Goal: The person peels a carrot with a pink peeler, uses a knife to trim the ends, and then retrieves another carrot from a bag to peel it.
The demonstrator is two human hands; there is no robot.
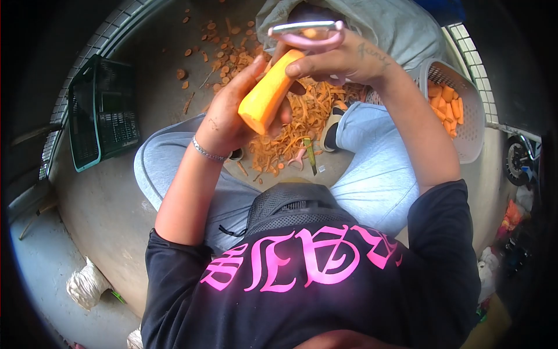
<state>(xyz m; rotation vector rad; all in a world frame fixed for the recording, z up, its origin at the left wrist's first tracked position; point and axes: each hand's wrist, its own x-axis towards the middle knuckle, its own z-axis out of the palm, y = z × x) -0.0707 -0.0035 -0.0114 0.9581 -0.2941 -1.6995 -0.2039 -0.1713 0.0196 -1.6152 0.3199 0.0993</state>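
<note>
Near: dark shirt (314,302) with pink lettering. On floor between legs, loose peeler (297,157) beside orange peelings (311,110). Over peelings, left hand (232,107) wrapped round peeled carrot (268,93), held tilted. Right hand (343,61) grips pink-handled peeler (308,36), thumb on carrot's far end. Green crate (96,157) left; pale basket (474,139) with carrot pieces (446,107) right. Far left, scattered round slices (181,74).

Well left of the left hand (229,113) is a dark green crate (94,110), with a pale, crumpled sack (87,283) nearer the body. Far right of the right hand (357,61), in shadow, is probably a motorbike wheel (515,160).
</note>
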